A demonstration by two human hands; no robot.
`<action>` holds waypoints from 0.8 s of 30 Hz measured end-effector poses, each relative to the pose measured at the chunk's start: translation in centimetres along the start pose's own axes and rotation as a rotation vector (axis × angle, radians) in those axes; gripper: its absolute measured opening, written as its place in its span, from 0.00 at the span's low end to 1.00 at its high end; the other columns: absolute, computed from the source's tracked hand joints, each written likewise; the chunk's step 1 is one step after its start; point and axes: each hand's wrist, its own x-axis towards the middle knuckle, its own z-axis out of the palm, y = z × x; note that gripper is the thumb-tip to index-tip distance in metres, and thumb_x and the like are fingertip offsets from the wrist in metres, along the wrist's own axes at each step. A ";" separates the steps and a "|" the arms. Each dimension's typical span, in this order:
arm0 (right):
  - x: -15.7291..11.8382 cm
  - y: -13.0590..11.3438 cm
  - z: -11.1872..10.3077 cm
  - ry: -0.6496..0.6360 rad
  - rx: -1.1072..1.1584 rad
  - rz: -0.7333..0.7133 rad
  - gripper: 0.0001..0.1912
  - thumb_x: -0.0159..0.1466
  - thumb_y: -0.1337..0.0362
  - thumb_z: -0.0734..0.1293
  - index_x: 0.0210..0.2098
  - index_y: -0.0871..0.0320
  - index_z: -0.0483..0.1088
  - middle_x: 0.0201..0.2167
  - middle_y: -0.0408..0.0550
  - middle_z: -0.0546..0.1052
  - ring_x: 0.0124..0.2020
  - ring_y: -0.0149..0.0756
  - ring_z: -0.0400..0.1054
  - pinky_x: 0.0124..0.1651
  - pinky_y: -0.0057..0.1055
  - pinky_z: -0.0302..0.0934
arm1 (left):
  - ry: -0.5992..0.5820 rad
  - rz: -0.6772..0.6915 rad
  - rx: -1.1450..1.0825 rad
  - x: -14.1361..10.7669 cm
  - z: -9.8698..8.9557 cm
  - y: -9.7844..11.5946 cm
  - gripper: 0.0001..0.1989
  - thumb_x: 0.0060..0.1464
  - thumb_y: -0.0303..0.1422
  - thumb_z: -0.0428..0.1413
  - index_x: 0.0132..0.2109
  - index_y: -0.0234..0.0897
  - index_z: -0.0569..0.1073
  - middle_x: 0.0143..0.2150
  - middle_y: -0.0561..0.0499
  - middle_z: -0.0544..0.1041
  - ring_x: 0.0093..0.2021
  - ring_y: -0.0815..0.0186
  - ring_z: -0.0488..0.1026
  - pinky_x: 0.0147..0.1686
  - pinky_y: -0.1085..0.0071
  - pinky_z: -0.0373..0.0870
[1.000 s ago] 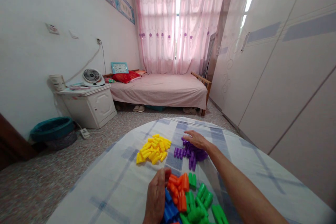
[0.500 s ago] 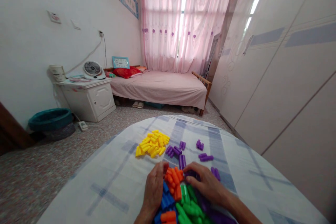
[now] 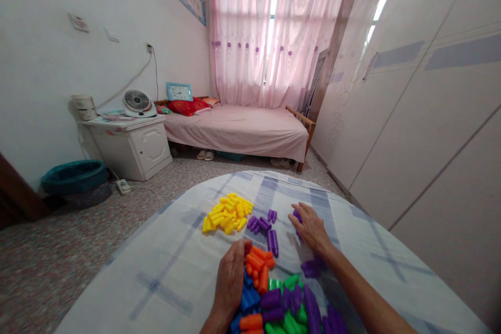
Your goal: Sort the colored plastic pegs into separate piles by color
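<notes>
My left hand (image 3: 230, 279) rests on its edge on the cloth, fingers stretched out, walling the left side of a mixed pile. In that pile are orange plastic pieces (image 3: 259, 261) near its fingertips, blue pieces (image 3: 249, 300) by the palm, and green pieces (image 3: 291, 323). Purple pieces (image 3: 312, 308) lie over the green ones. Farther right, my right hand (image 3: 309, 223) reaches forward with fingers apart, over a small purple cluster (image 3: 297, 215) that it partly hides. More purple pieces (image 3: 312, 267) lie by the right wrist, partly covered.
A heap of yellow pieces (image 3: 229, 214) sits at the far left of the table, with loose purple pieces (image 3: 261, 223) beside it. The round table has a checked cloth (image 3: 156, 261). Beyond stand a bed (image 3: 242, 125), a cabinet (image 3: 129, 148) and a wardrobe (image 3: 422, 115).
My right hand has moved from the pile forward and right to the far purple cluster. Purple pieces now lie on top of the green ones. My left hand has barely moved.
</notes>
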 end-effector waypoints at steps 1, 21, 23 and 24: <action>0.8 0.4 0.9 -0.011 -0.044 0.031 0.22 0.63 0.57 0.57 0.53 0.57 0.64 0.56 0.55 0.64 0.59 0.43 0.55 0.57 0.42 0.51 | 0.007 -0.001 0.003 0.0 0.0 0.0 0.26 0.59 0.49 0.40 0.45 0.35 0.74 0.43 0.44 0.77 0.45 0.59 0.73 0.45 0.64 0.70; 1.6 -9.2 4.2 -0.263 -0.060 -0.131 0.24 0.57 0.48 0.62 0.47 0.55 0.67 0.50 0.55 0.68 0.53 0.48 0.58 0.49 0.44 0.54 | 0.022 -0.010 -0.055 0.0 0.0 0.4 0.27 0.59 0.49 0.40 0.46 0.33 0.72 0.45 0.42 0.76 0.45 0.58 0.73 0.43 0.63 0.71; 0.8 -9.6 4.5 -0.275 -0.079 -0.161 0.21 0.55 0.52 0.64 0.45 0.56 0.68 0.48 0.54 0.68 0.51 0.47 0.59 0.49 0.45 0.53 | 0.022 -0.008 -0.059 0.0 0.0 0.5 0.27 0.59 0.49 0.40 0.46 0.33 0.72 0.44 0.42 0.76 0.45 0.58 0.73 0.42 0.63 0.71; 0.4 -9.5 4.3 -0.281 -0.089 -0.172 0.19 0.55 0.54 0.64 0.44 0.56 0.68 0.48 0.54 0.68 0.50 0.46 0.60 0.49 0.44 0.52 | 0.023 -0.009 -0.058 0.0 0.0 0.5 0.27 0.59 0.49 0.40 0.46 0.33 0.73 0.44 0.42 0.76 0.45 0.58 0.73 0.42 0.64 0.71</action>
